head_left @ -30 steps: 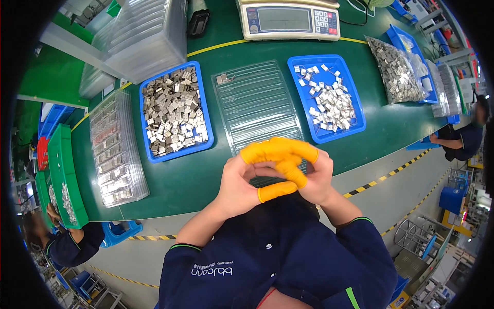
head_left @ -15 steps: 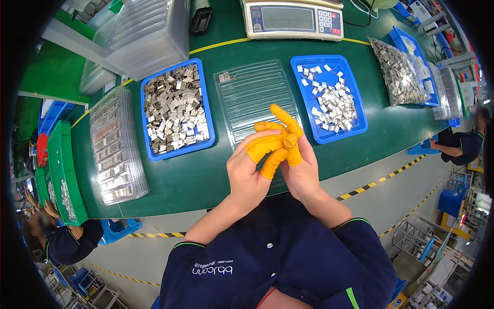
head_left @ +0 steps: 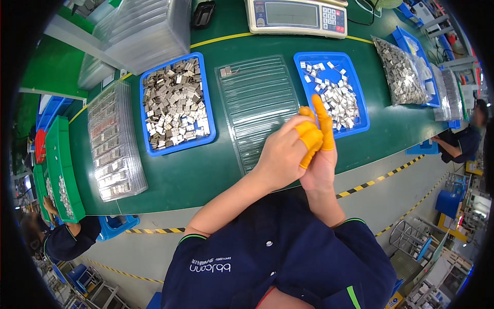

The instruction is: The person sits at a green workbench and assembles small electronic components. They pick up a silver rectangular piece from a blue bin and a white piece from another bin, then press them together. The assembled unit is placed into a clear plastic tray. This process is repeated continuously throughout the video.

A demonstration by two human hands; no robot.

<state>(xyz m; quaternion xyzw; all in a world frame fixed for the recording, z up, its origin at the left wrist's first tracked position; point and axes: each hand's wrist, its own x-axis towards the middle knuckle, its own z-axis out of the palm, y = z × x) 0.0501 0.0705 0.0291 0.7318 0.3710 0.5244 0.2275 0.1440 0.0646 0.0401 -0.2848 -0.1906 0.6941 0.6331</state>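
Yellow rubber finger cots point(head_left: 324, 122) cover several fingers of both hands. My left hand point(head_left: 282, 153) is closed, its fingers bent against my right hand and seeming to grip a cot there; the exact contact is hidden. My right hand point(head_left: 320, 172) holds one covered finger straight up, while its other fingers are mostly out of sight behind the left. Both hands hover over the near right corner of a clear ribbed plastic tray point(head_left: 257, 108). In that tray's far left corner lies a small metal part with a wire point(head_left: 226, 71).
A blue tray of metal connector shells point(head_left: 175, 105) stands left, a blue tray of white wired parts point(head_left: 337, 98) right. Farther left are filled clear trays point(head_left: 112, 144). A scale point(head_left: 297, 18) and stacked clear trays point(head_left: 149, 36) stand behind; a bag of metal parts point(head_left: 400, 72) lies right.
Both hands have moved right, toward the blue tray of white parts. My left hand has turned and folded in closer over my right hand, whose raised finger now points up more steeply.
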